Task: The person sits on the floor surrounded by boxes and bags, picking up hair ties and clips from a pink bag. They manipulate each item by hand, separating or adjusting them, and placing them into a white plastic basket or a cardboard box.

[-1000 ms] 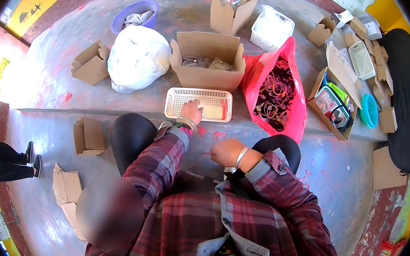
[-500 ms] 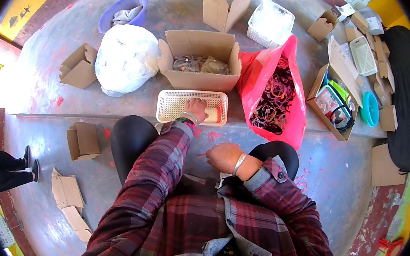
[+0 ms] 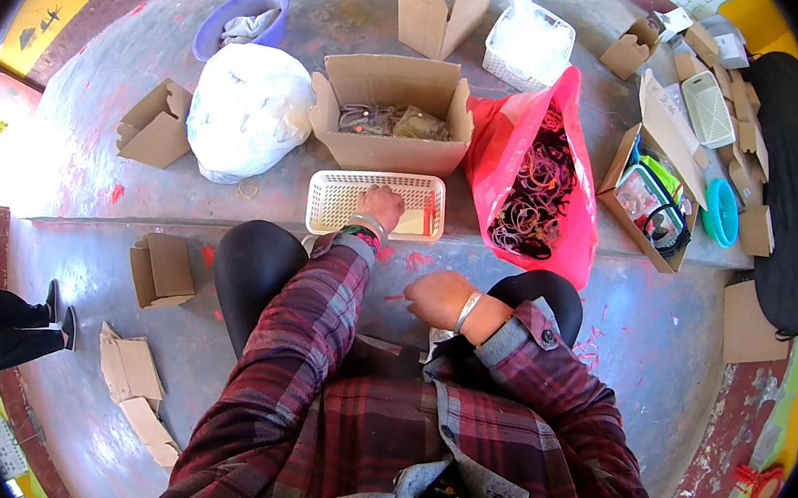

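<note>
My left hand (image 3: 381, 205) reaches down into a shallow cream plastic basket (image 3: 318, 218) on the raised step before me. Its fingers are bent inward and their tips are hidden, so what they pinch does not show. Beside them in the basket lie a flat pale cream piece (image 3: 411, 222) and a narrow red strip (image 3: 429, 216). My right hand (image 3: 439, 300) is held above my lap between the knees, with its fingers curled closed. Whatever it may hold is too small or hidden to name.
Behind the basket stands an open cardboard box (image 3: 388, 154) with clear bags inside. A pink bag (image 3: 482, 161) of dark and purple cords is to its right, a stuffed white bag (image 3: 248, 116) to its left. A person's legs (image 3: 6, 329) show at far left.
My left hand has shifted slightly inside the basket, and its fingers, earlier spread over the pale piece, are drawn in. My right hand has barely moved.
</note>
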